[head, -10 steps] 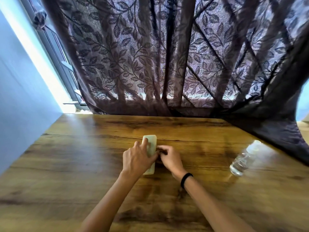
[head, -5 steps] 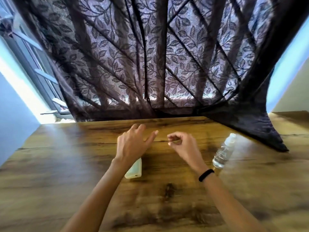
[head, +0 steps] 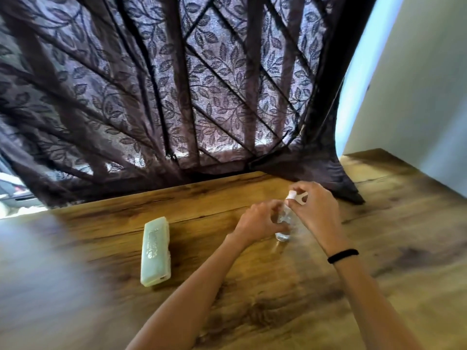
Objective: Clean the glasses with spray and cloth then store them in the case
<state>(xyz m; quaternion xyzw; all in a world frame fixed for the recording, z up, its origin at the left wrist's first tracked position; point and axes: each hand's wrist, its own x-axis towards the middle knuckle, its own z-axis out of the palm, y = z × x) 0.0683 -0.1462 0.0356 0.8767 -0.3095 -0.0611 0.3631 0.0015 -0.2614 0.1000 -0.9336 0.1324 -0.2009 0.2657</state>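
The spray bottle [head: 283, 234] stands upright on the wooden table [head: 75, 286], right of centre and towards the far edge; its body is clear and its top [head: 291, 195] is white. Both hands are on it. The left hand [head: 255, 222] comes in from the left with its fingers curled round the clear body and grips it low down, so that only the base and part of the wall show. The right hand [head: 317, 210] reaches over from the right; its thumb and fingertips [head: 299, 190] are drawn close together and pinch the white top, the other fingers bent loosely behind. A black band [head: 343, 255] sits on the right wrist.

The glasses case [head: 155, 251] lies flat on the table left of the hands and apart from them; it is pale green, long and narrow, its lid down, its length running from near to far, with a faint pattern on the lid. No hand touches it.

Along the table's far edge hangs a dark curtain [head: 202, 97] with a leaf pattern, light showing through it; its right end spills onto the tabletop just beyond the right hand. A pale wall [head: 417, 97] rises at the far right. The table's left part is blurred.
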